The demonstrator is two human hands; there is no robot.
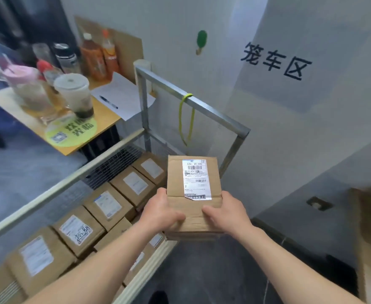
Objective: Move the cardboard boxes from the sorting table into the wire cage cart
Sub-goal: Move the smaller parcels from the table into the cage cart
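A labelled cardboard box [193, 191] is held above the wire cage cart's [193, 102] near right corner. The left hand [160, 212] and right hand [226, 212] grip its near end, thumbs on top. Boxes already in the cart [105, 202] fill the left row. It looks best lowered level into the free right side.

This recording supplies a single view. The head-worn wide-angle camera looks forward and steeply down along the person's bare forearms. The left hand [160, 213] and right hand [226, 213] lie close to the lens at lower centre, on either side of a brown cardboard box with a white label [194, 205]. The grey metal wire cage cart [215, 113] occupies the left and centre, below the lens. The yellow wooden worktop [107, 126] sits farther off at upper left. The pale grey wall [289, 128] closes the upper right. Straight edges bow near the frame borders.
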